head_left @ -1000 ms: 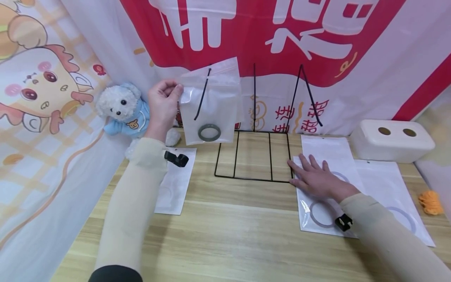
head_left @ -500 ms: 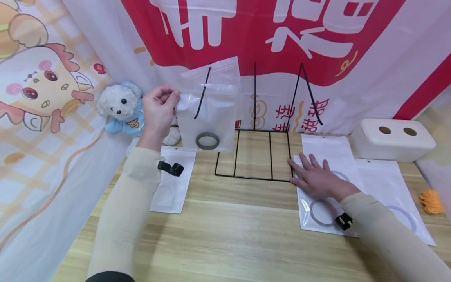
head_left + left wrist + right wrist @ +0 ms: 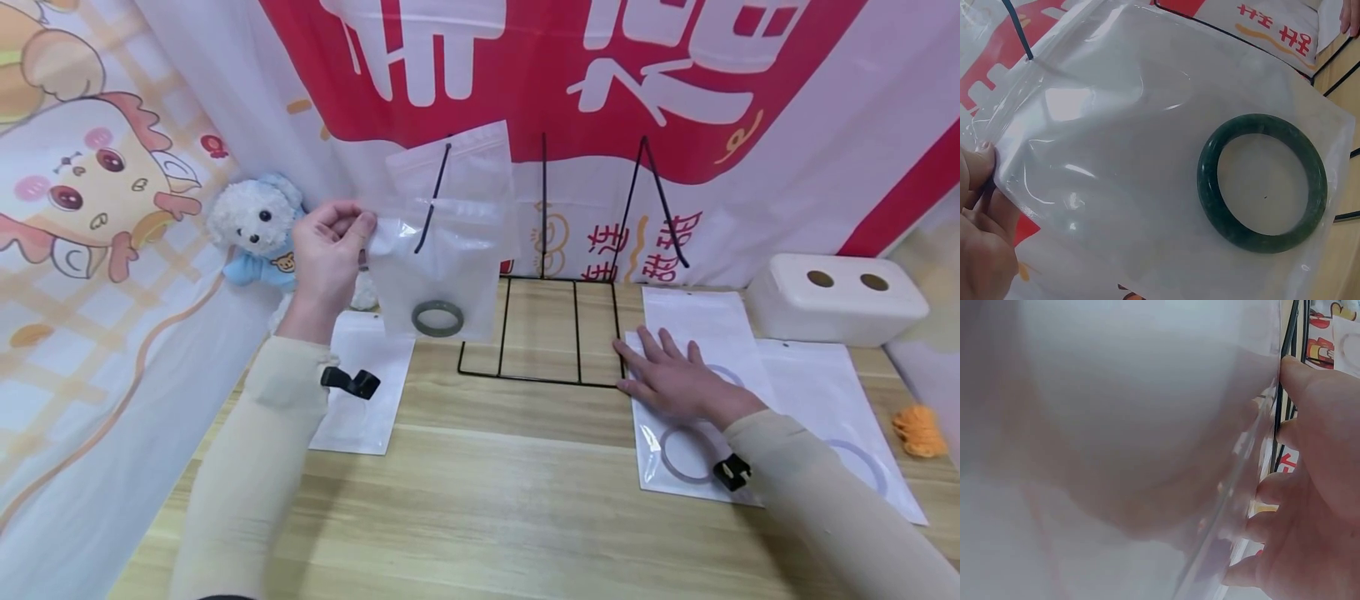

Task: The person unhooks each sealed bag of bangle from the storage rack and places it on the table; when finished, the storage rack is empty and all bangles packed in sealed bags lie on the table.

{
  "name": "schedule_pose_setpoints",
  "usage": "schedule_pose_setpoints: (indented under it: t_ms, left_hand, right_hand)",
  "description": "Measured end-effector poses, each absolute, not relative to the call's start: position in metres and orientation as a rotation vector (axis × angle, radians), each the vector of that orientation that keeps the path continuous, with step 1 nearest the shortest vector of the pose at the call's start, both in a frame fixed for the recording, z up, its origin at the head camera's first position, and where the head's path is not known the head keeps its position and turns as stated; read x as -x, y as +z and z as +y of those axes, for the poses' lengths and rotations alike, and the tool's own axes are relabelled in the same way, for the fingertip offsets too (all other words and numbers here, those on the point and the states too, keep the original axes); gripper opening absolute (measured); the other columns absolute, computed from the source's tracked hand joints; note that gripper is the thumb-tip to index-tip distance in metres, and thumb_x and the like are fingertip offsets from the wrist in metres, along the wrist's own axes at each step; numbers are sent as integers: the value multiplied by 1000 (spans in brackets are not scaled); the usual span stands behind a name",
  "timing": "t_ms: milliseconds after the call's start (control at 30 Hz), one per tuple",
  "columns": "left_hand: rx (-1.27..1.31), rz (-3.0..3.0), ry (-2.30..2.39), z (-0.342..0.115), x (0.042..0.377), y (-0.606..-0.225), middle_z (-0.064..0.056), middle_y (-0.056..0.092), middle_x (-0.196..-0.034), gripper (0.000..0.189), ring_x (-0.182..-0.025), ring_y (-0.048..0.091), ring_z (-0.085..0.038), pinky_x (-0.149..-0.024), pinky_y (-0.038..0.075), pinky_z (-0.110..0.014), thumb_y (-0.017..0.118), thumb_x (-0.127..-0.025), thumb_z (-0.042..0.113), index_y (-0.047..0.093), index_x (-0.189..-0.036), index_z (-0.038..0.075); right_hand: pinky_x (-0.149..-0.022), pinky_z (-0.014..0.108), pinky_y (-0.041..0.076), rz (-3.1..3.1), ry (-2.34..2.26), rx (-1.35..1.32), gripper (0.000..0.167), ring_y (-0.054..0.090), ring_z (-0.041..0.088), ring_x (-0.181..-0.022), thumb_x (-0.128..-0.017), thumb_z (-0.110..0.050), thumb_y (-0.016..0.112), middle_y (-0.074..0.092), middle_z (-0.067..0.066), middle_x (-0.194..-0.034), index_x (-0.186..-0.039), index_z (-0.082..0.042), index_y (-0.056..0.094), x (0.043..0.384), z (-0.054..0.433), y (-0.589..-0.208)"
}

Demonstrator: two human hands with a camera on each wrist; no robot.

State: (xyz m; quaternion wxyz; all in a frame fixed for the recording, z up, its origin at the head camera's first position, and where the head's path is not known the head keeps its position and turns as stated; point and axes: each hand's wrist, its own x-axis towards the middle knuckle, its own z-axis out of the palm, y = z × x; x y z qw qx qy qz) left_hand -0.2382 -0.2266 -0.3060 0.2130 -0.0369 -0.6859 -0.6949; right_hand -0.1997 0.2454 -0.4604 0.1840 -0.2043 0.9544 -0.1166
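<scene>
In the head view, my left hand [image 3: 328, 262] pinches the left edge of a translucent zip bag [image 3: 390, 275] between thumb and fingers. A dark green bangle [image 3: 1213, 212] lies in the bag's lower part. The bag is at a black rack hook [image 3: 433, 200]; in the left wrist view, the hook's end meets its top edge. Another clear bag [image 3: 487, 158] seems to hang behind, though the overlap is hard to read. My right hand [image 3: 678, 379] rests with spread fingers on white bags [image 3: 693, 312] at the right, which hold pale ring-shaped bangles [image 3: 686, 454].
The black wire rack [image 3: 540, 382] stands centrally, with another hook [image 3: 663, 204] at its right. A white bag [image 3: 360, 417] lies below my left wrist. A plush dog [image 3: 258, 217] sits left. A white box with two holes [image 3: 836, 304] and an orange bundle [image 3: 918, 431] are at right.
My left hand has moved down and to the left, still pinching the bag's edge. The green bangle has dropped lower with the bag. My right hand has stayed in place.
</scene>
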Motion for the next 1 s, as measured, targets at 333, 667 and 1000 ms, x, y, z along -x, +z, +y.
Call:
schedule_pose_setpoints:
  t_ms: [333, 667, 1000]
  left_hand:
    - [82, -1948, -1930, -231, 216, -304, 5, 78, -82, 9, -70, 68, -7, -58, 56, -17, 75, -102, 9, 76, -95, 14]
    - [150, -1896, -1938, -235, 198, -305, 3, 80, -83, 12, -71, 74, -6, -57, 59, -17, 78, -99, 5, 75, -104, -6]
    - [156, -1863, -1942, -236, 176, -306, 2, 80, -81, 2, -68, 74, -6, -55, 58, -18, 75, -99, -1, 77, -98, -1]
  right_hand:
    - [-121, 87, -3, 2696, -333, 587, 77, -1, 63, -161, -112, -61, 45, 3, 30, -179, -174, -22, 22, 199, 246, -462]
    - [-121, 86, -4, 2694, -335, 576, 76, -2, 63, -161, -112, -59, 45, 3, 30, -179, -174, -21, 23, 198, 245, -459]
    - [-122, 86, -4, 2688, -328, 560, 77, -2, 63, -161, -112, -61, 45, 3, 30, -179, -174, -22, 23, 198, 244, -458]
